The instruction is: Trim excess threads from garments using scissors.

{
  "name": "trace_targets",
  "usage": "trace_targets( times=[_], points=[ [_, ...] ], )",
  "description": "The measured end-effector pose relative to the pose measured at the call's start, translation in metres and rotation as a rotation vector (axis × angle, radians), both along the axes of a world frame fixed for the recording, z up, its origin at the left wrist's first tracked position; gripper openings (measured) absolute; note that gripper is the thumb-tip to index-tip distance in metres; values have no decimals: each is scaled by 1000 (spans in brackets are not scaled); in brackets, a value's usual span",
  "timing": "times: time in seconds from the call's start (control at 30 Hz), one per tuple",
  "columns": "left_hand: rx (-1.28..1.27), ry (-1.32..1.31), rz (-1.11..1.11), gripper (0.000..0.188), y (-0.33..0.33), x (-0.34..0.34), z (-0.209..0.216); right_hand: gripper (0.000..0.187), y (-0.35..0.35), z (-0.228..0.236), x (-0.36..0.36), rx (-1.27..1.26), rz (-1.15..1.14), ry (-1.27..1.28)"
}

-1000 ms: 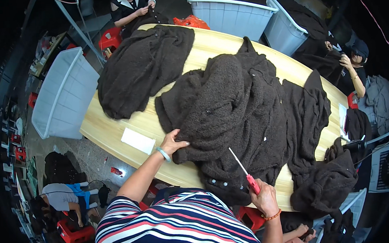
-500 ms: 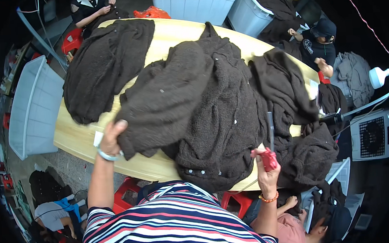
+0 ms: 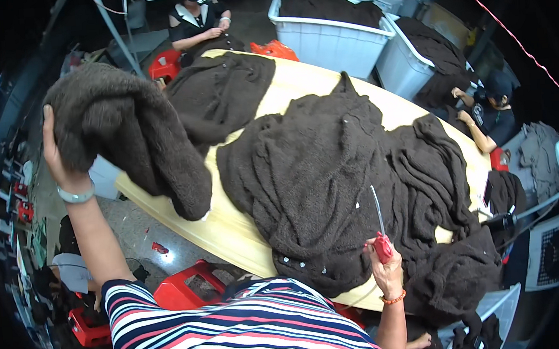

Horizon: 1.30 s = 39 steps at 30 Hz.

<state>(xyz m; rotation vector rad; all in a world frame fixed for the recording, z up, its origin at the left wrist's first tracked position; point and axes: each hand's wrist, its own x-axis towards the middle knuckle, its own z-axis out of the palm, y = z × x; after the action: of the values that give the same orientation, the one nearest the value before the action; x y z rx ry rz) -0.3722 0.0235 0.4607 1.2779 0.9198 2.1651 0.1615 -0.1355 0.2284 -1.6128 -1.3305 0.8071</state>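
My left hand is raised at the left, fingers gripping a dark brown fuzzy knit garment that hangs in folds over the table's left edge. My right hand is closed round a red air blow gun; its long thin metal tube points up and away over the cloth. Beneath that tube lies a brown knit garment with shiny buttons near its lower edge and small white specks on it. More brown knitwear is heaped against it on the right.
The pale wooden table also bears a brown garment at its far left. Large grey-white bins stand behind it. Two seated people work at the far side. A red stool stands close on my left.
My left hand has carried its garment off the pile, up and to the left. The air gun stays in my right hand, its tube tilted more to the left. The view has shifted.
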Motion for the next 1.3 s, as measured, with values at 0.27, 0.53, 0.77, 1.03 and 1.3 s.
trace_targets(
  times=[0.27, 0.53, 0.77, 1.03, 1.3],
  points=[
    [-101, -205, -226, 39, 71, -68, 42, 7, 45, 8, -7, -160, 18, 122],
    [-125, -98, -288, 35, 311, -121, 18, 13, 131, -5, -52, -272, -66, -44],
    [-681, 219, -299, 63, 482, 16, -140, 17, 195, -42, -69, -325, -240, -17],
    [195, 1024, -1033, 41, 315, 259, -198, 20, 188, -57, -27, -378, -394, -95],
    [-62, 1035, -1134, 34, 127, 349, -287, 18, 103, -63, 46, -332, -386, -10]
  ],
)
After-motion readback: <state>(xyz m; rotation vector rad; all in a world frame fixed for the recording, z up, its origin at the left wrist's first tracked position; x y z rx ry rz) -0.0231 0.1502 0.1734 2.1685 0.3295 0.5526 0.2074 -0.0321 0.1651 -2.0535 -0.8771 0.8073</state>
